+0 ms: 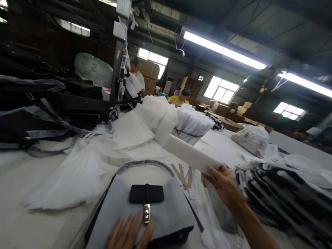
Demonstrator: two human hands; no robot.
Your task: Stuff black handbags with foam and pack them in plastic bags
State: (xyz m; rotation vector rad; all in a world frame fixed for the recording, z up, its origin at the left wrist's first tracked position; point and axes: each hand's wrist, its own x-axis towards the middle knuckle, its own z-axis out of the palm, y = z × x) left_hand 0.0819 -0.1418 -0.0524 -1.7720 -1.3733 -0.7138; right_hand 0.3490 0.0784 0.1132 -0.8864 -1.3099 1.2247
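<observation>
A black handbag (pixel 175 237) lies on the table in front of me, its front covered by a pale translucent sheet (pixel 114 208). A black flap tab (pixel 146 194) with a metal clasp (pixel 147 213) shows over the sheet, and the wrapped handle (pixel 146 162) arches away from me. My left hand (pixel 129 235) rests flat on the covered front, fingers spread, beside the clasp. Out to the right, my right hand (pixel 221 181) pinches the near end of a white foam strip (pixel 191 153), which reaches toward a heap of white foam sheets (pixel 137 126).
Black bags (pixel 41 119) are piled at the left. White thin sheets (pixel 71 174) spread beside the handbag. Stacked black-and-white pieces (pixel 286 197) lie at the right, with a plastic bag (pixel 251 140) behind. Brown strips (pixel 183 175) lie near the handle. Two people are farther back.
</observation>
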